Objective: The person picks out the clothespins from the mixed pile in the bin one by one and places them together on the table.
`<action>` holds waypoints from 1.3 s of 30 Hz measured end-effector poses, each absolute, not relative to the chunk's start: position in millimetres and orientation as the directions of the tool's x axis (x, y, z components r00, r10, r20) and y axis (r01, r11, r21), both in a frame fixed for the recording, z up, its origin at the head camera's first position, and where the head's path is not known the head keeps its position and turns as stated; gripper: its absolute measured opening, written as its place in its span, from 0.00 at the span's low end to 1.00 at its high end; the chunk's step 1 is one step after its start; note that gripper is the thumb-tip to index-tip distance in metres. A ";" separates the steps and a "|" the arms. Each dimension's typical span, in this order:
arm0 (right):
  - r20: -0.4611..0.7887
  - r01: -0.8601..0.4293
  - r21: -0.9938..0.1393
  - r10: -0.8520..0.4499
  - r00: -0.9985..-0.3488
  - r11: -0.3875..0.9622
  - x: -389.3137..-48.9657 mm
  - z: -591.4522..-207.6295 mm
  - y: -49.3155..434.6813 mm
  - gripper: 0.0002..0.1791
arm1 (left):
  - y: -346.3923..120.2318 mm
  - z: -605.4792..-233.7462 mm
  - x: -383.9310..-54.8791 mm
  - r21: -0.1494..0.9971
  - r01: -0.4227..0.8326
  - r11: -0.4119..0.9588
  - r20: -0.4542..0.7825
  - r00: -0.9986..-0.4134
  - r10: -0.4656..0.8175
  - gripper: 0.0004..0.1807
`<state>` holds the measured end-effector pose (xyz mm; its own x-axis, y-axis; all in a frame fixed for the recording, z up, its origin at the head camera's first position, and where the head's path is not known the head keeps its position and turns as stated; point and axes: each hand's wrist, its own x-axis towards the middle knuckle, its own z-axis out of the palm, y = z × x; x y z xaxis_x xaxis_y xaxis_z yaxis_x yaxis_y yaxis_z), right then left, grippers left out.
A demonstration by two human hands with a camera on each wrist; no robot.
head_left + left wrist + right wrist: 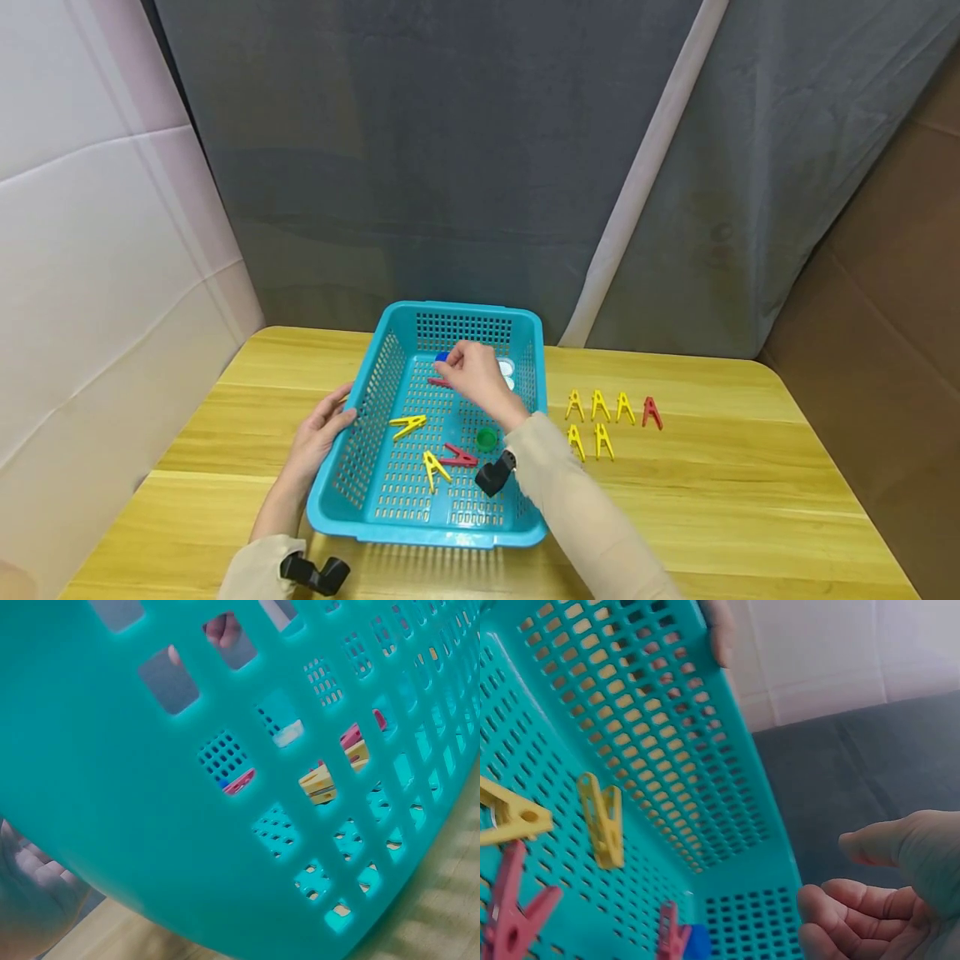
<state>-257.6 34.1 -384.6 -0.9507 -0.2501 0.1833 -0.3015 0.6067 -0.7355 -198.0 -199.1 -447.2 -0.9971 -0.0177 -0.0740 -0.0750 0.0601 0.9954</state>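
My left hand (311, 437) holds the left side of a blue-green plastic basket (420, 533), the thumb over its rim and the fingers outside. Over the far part of the basket is my right hand (476, 375); in the right wrist view its thumb stands apart from loosely bent fingers (847, 900), with nothing between them. Near it lie a red clothespin (438, 382), a small blue piece (442, 357) and white round pieces (507, 367), partly covered by the hand. Closer to me in the basket are two yellow clothespins (408, 426), another red clothespin (460, 456) and a green round cap (487, 439).
To the basket's right, several yellow clothespins (598, 406) and one red clothespin (652, 412) stand out in two rows on the wooden table (720, 492). A grey cloth (450, 167) hangs behind the table, with pale panels (112, 250) at the left.
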 end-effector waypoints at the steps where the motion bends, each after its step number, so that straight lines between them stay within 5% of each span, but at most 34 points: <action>1: 0.176 -0.299 -0.736 -0.255 -0.951 0.607 -258.3 -386.4 31.0 0.09 | -199.1 -447.1 -198.1 0.995 -0.077 0.058 -0.076 -0.997 -0.018 0.27; 16: 0.040 -0.233 -0.720 -0.296 -0.954 0.654 -260.7 -418.5 -6.5 0.10 | -199.9 -444.0 -199.3 0.993 -0.104 0.055 -0.103 -0.995 -0.016 0.29; 25: -0.036 -0.191 -0.681 -0.293 -0.955 0.707 -255.9 -435.7 -21.4 0.28 | -199.8 -444.3 -198.8 0.994 -0.100 0.050 -0.099 -0.995 -0.018 0.28; 39: 0.016 -0.264 -0.491 -0.294 -0.956 0.830 -250.4 -454.6 -23.5 0.30 | -198.3 -444.4 -197.4 0.994 -0.088 0.062 -0.087 -0.996 -0.008 0.28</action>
<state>-250.4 -23.5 -454.6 -0.9557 -0.2939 0.0159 -0.2635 0.8302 -0.4913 -197.4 -198.3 -444.4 -0.9962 -0.0085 -0.0872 -0.0876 0.0621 0.9942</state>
